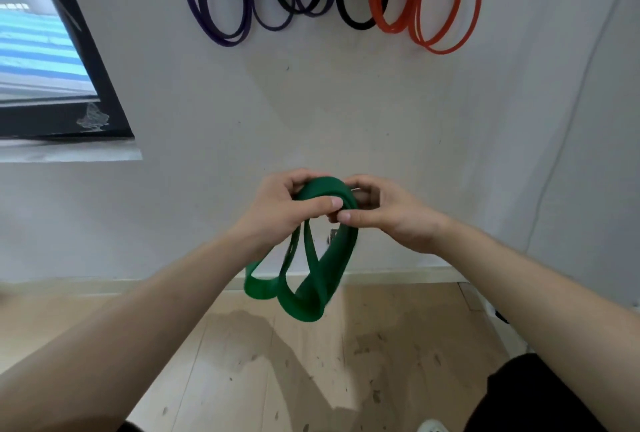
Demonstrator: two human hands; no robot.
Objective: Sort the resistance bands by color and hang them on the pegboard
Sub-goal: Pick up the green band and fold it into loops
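Note:
A wide green resistance band (320,276) hangs in folded loops in front of the wall, held at its top by both hands. My left hand (284,206) grips the top of the band with fingers and thumb curled over it. My right hand (391,213) pinches the same top fold from the right, thumb meeting the left thumb. Higher on the wall hang purple bands (221,19), black bands (349,12) and orange bands (436,26); their pegs are cut off by the top of the frame.
A dark-framed window (69,85) with a sill is at the left. A thin cable (550,172) runs down the wall at the right. Below is a light wooden floor (277,362) with a baseboard; a white shoe tip (433,426) shows at the bottom.

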